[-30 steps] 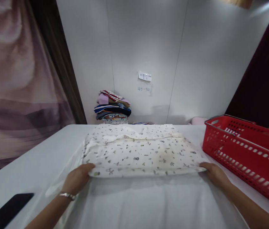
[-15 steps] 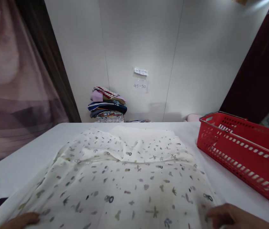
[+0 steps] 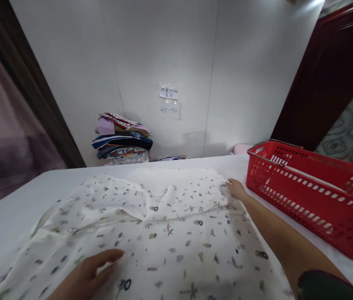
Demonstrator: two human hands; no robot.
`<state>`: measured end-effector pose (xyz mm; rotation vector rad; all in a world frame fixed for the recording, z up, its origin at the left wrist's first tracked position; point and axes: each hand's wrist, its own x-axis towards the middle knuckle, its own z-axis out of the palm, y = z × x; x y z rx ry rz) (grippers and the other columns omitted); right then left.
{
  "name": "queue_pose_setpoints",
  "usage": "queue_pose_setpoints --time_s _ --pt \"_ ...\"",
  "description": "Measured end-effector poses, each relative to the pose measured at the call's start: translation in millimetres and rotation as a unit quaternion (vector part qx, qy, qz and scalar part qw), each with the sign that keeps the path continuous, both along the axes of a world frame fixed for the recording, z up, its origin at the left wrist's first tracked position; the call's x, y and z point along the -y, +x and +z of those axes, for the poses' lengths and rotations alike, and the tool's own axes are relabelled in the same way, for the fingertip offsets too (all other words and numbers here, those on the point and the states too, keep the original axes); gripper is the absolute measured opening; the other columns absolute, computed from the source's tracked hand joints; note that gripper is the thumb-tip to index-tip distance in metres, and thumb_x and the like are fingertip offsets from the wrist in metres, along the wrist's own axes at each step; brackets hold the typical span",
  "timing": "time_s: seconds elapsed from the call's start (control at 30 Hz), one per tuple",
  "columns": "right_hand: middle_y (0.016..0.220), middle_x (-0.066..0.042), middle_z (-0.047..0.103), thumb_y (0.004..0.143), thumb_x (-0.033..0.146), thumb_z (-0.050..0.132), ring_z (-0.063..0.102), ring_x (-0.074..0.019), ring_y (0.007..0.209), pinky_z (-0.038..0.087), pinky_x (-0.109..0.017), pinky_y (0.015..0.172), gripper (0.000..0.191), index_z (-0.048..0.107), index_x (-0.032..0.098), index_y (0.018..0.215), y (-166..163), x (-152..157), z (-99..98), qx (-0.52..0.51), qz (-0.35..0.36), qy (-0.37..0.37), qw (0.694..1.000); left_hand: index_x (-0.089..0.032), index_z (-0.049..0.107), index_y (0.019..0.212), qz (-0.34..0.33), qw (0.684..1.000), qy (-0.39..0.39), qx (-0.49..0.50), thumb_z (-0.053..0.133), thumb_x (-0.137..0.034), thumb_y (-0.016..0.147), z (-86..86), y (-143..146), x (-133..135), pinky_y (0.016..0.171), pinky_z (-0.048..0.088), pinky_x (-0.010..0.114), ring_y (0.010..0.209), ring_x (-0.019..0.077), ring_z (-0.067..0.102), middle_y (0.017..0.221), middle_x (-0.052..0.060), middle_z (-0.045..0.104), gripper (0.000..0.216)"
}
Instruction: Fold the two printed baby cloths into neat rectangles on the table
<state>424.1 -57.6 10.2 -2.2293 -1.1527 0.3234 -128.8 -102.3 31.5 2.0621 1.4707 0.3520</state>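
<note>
Our left hand (image 3: 87, 275) lies flat, fingers loose, on the rumpled, unfolded cloth (image 3: 164, 233); our right hand (image 3: 235, 189) touches its far edge, grip unclear.

Bare forearms, dark sleeve edge at right arm

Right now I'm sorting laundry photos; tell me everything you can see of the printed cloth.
The printed cloth is thin, white, soft-looking fabric dotted with small grey and dark shapes. It lies spread over the white table, rumpled, with a fold across its far half. The left hand rests flat on its near part; the right hand touches its far right corner.
</note>
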Motion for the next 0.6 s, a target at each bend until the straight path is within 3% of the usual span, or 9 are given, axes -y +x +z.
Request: queue_pose_setpoints --time_s 0.13,0.23,0.3,0.47,0.6 --pt "0.104 -0.017 0.062 0.069 0.026 0.059 0.056 -0.0284 0.098 0.042 -0.033 0.078 0.031 0.062 0.010 0.095 15 -24 -8.5 0.027 -0.039 -0.032 0.998 -0.031 0.069 0.092 -0.048 0.997 -0.043 0.052 0.049 -0.051 0.073 -2.8 48 8 0.081 0.050 0.032 0.089 0.0228 0.062 0.095 0.001 0.069 0.034" --pt "0.082 -0.011 0.066 0.064 0.022 0.062 0.060 -0.0249 0.083 0.042 -0.029 0.069 0.013 0.063 0.013 0.073 20 -31 -13.1 0.031 -0.043 -0.036 0.998 -0.029 0.070 0.085 -0.068 0.994 -0.059 0.062 0.048 -0.052 0.073 -4.3 71 11 0.074 0.051 0.029 0.081 0.0211 0.062 0.083 0.001 0.069 0.034" --pt "0.073 -0.007 0.064 0.065 0.021 0.058 0.059 -0.0207 0.075 0.041 -0.026 0.064 0.006 0.060 0.015 0.068 21 -34 -13.6 0.035 -0.040 -0.017 0.998 -0.027 0.069 0.082 -0.076 0.992 -0.070 0.065 0.047 -0.052 0.073 -5.5 79 10 0.074 0.051 0.027 0.079 0.0200 0.062 0.081 0.001 0.069 0.034" --pt "0.082 -0.003 0.063 0.076 0.027 0.045 0.055 -0.0151 0.076 0.041 -0.021 0.063 0.019 0.056 0.016 0.087 23 -53 2.4 0.060 -0.023 0.074 0.995 -0.025 0.064 0.080 -0.063 0.990 -0.111 0.067 0.042 -0.047 0.076 -15.7 83 4 0.072 0.049 0.026 0.076 0.0181 0.060 0.076 -0.001 0.066 0.032" --pt "0.092 -0.009 0.062 0.080 0.029 0.040 0.056 -0.0169 0.083 0.042 -0.023 0.068 0.029 0.054 0.012 0.099 29 -83 14.7 0.072 -0.047 0.082 0.993 -0.026 0.063 0.080 -0.035 0.992 -0.104 0.069 0.040 -0.047 0.078 -28.0 83 2 0.076 0.047 0.026 0.080 0.0187 0.060 0.079 -0.002 0.066 0.032"
